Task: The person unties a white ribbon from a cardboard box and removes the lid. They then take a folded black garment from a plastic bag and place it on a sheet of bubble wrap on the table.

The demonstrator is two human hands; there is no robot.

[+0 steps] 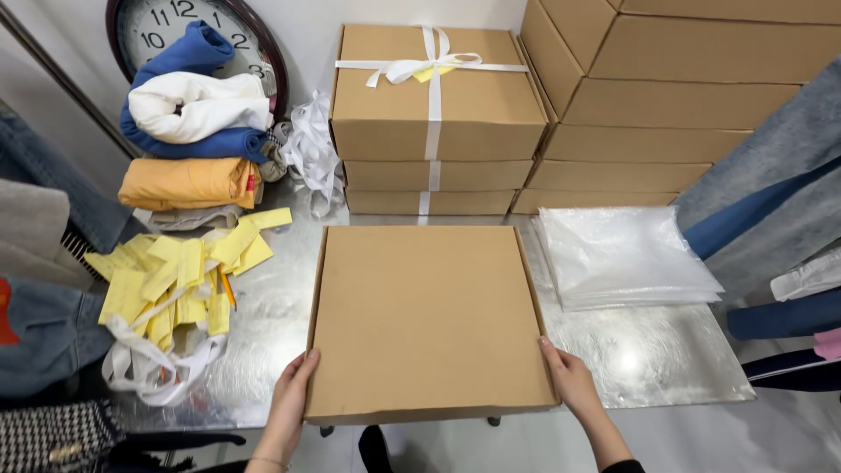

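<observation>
While both hands grip its near corners, the flat brown box (pixel 429 320) lies closed on the shiny desk (pixel 648 350), its near edge jutting over the desk's front. The left hand (pixel 293 385) clasps the left corner, the right hand (pixel 568 378) the right. It bears no ribbon yet (unlike the tied stack of boxes (pixel 435 114) behind it). Beside it lie yellow slips (pixel 180 271), loose white ribbon (pixel 311 153), folded clothes (pixel 197 131) and clear plastic bags (pixel 622 254); nothing blocks it.
</observation>
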